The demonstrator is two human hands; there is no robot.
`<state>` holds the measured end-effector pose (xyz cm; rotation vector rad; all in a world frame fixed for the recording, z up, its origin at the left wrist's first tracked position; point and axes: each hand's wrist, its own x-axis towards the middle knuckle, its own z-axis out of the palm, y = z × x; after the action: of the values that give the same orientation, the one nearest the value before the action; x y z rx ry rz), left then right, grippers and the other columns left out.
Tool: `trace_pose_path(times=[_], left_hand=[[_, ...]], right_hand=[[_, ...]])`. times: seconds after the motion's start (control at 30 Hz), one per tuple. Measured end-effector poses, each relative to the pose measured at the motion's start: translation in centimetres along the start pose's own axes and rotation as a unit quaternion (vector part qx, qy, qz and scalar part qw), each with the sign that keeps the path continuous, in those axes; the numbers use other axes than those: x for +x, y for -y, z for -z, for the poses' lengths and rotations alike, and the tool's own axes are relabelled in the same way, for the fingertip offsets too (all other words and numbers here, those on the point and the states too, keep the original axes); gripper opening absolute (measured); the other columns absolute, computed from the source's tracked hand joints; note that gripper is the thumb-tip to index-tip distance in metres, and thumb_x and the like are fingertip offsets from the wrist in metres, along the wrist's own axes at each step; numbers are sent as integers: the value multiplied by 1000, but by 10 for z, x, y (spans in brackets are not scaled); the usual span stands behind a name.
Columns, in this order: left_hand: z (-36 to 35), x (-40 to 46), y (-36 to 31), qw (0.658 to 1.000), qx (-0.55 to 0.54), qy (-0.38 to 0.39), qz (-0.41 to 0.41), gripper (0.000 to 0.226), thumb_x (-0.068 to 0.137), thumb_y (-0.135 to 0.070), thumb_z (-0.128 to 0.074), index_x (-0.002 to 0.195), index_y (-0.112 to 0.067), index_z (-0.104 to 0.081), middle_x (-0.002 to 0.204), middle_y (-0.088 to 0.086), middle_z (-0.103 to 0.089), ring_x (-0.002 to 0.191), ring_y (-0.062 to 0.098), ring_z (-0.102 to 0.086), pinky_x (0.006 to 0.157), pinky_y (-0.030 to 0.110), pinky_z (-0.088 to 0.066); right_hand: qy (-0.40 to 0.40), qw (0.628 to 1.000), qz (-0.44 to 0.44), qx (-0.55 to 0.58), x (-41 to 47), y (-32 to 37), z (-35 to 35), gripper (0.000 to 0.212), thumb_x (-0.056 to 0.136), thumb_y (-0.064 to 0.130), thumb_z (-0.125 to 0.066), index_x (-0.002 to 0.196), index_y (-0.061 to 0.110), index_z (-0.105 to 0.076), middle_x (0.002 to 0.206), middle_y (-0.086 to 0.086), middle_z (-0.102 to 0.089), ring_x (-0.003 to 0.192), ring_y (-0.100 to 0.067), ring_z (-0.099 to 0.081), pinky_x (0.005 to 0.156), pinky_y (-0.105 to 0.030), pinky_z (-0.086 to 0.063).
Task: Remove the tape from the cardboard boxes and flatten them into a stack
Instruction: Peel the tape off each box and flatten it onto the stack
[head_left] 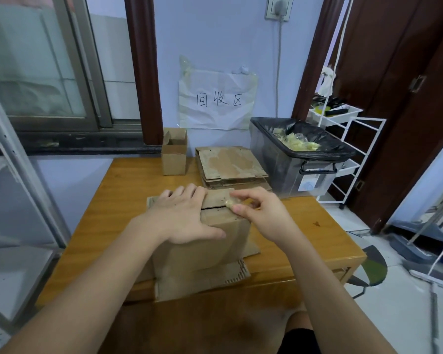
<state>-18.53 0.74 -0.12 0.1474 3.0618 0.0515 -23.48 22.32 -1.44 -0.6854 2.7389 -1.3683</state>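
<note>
Brown corrugated cardboard box (pixel 202 249) stands upright at the centre of the orange-brown wooden table (pixel 108 208), its bottom flaps splayed out on the table toward 6 and 3 o'clock. Top flaps lie closed w/ a dark slit showing between them.

Left hand (pixel 182 215) lies flat on the box top, fingers straight & slightly spread, thumb down over the front face – pressing, not gripping.

Right hand (pixel 256 210) sits at 3 o'clock of the left, at the top's right edge. Its thumb & forefinger pinch a crumpled strip of yellowish clear tape (pixel 232 201), bunched at the fingertips; can't tell if it's still stuck to the flap.

At 12 o'clock from the box: stack of flattened brown cardboard sheets (pixel 230 164), top one w/ torn pale patches. At 11 o'clock, a small open upright cardboard box (pixel 174 155). At 1–2 o'clock, at the table's far right corner, a grey plastic bin w/ black liner (pixel 292 162) holding wads of yellowish tape. White paper sign w/ handwritten characters (pixel 216 99) is taped to the wall behind.
</note>
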Motion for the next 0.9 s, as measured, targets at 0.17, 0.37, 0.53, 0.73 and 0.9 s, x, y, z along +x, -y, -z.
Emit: trace_pose_path(times=[0.17,0.37,0.53,0.73,0.9], left_hand=[[6,13,-22,1000,7,7,-17,130,62,-106,-41,160,-23,-20,160,-1,-33,145,23,-34,121,47,-26],[-6,23,-40,999,-18,-44,6,127,58,-105,-43,157,-28,-25,155,-7,-37,141,19,-35,118,46,-26],[-4,14,-12,999,-25,-33,12,127,59,-107,-42,160,-34,-16,156,-12,-33,140,16,-34,119,42,-26],[-4,14,0,999,-21,-26,22,128,60,-106,-42,162,-34,-12,160,-10,-29,144,17,-31,120,44,-24],[-3,12,-1,999,-27,-29,26,128,60,-106,-43,162,-35,-12,161,-10,-29,145,17,-31,119,43,-24]], right_hand=[[13,999,5,-34,7,8,-3,22,81,38,-83,95,31,-68,103,8,-58,87,-10,-58,72,-22,-45],[-92,993,-6,-70,10,8,-10,23,75,27,-75,77,21,-53,72,5,-59,65,-12,-51,58,-27,-43],[-187,980,-51,39,11,-15,17,20,75,4,-75,80,18,-61,82,1,-67,69,-12,-65,60,-33,-58],[-118,984,13,129,5,-22,19,21,85,11,-82,97,25,-72,106,4,-66,74,-17,-73,75,-39,-63],[-78,990,17,117,4,-25,-7,41,85,9,-81,110,41,-72,116,10,-64,91,-13,-67,92,-33,-57]])
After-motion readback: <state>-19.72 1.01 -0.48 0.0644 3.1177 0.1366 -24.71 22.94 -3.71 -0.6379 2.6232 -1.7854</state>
